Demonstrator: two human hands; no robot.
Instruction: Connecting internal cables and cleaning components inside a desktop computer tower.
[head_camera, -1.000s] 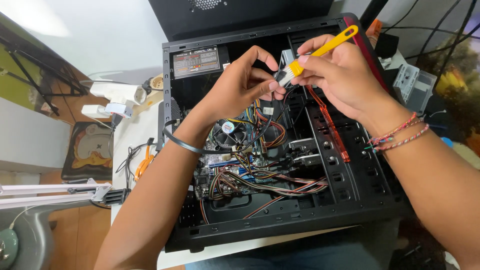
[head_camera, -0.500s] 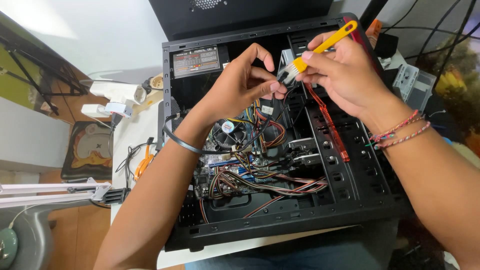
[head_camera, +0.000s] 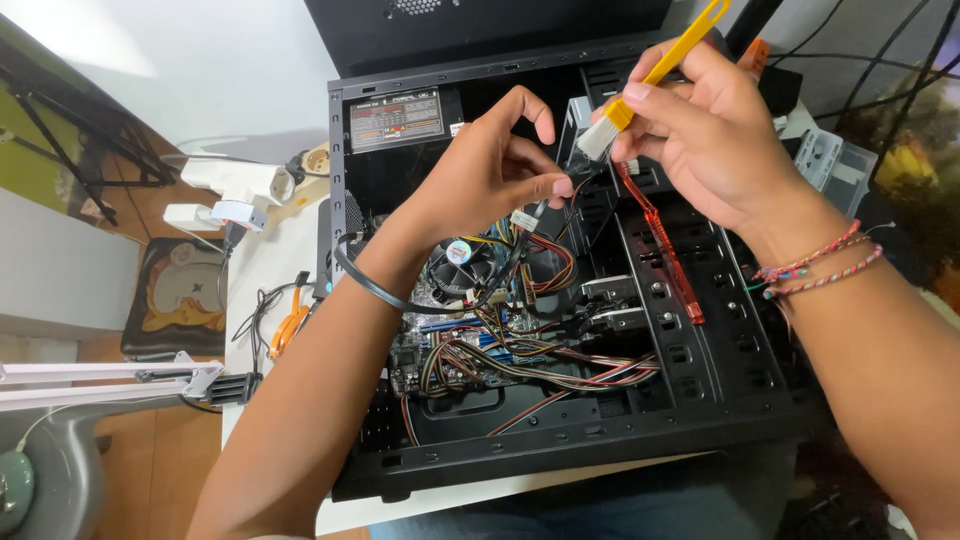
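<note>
My left hand (head_camera: 480, 175) reaches into the open black metal computer case (head_camera: 520, 455) lying on its side on the white worktop (head_camera: 265, 260), thumb and forefinger pinched shut on a thin black cable ending in a small white plastic connector (head_camera: 525, 219). That connector hangs just above the round black cooling fan (head_camera: 458, 262) on the circuit board. My right hand (head_camera: 715, 135), at about two o'clock from the fan, is closed around a small yellow-handled brush with pale bristles (head_camera: 640, 85), the bristles pointing down toward the connector, close to my left fingertips.

I judge the risks as these: pulling the cable too taut could strain the plug or its wires, and the brush could snag the bundle of coloured wires (head_camera: 540, 360) at six o'clock of the fan. The dark bangle (head_camera: 372, 285) on my left wrist hangs near the board and could catch on a component.
</note>
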